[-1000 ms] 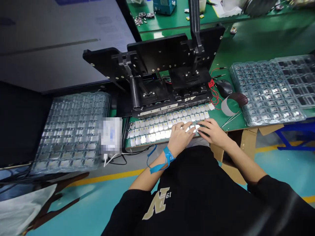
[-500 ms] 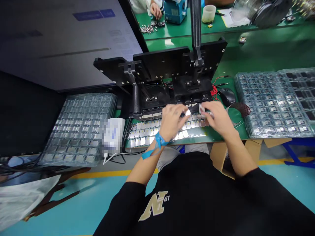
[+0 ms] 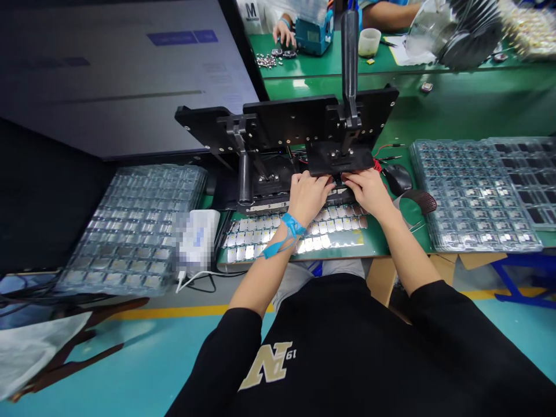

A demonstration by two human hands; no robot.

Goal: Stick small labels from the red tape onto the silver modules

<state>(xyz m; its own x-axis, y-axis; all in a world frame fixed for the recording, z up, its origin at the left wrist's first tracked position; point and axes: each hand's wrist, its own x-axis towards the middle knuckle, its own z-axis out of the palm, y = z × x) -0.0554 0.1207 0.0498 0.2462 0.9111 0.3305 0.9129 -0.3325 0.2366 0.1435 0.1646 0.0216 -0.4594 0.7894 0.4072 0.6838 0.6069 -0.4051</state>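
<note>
My left hand [image 3: 306, 198], with a blue wrist strap [image 3: 290, 227] on its wrist, reaches to the front of a black test fixture [image 3: 341, 159]. Its fingers are curled, and the tips meet the fixture's lower part; what they hold is hidden. Close beside it on the right, my right hand [image 3: 368, 190] has its fingers bent under the fixture's raised black plate. Whatever lies between those fingertips is also out of sight. Just below both hands, small silvery square modules [image 3: 334, 225] lie in rows on the green bench mat.
Stacked clear trays of modules stand at left [image 3: 130, 220] and right [image 3: 473, 197]. A white box [image 3: 200, 237] with a cable, a black mouse [image 3: 398, 179] and a large monitor [image 3: 174, 75] flank the fixture. Across the bench, another person's hand [image 3: 284, 35] rests near small parts.
Both hands have moved forward from above the module rows to the fixture. The small white pieces seen at the fingers before are now hidden. The camera view has shifted slightly.
</note>
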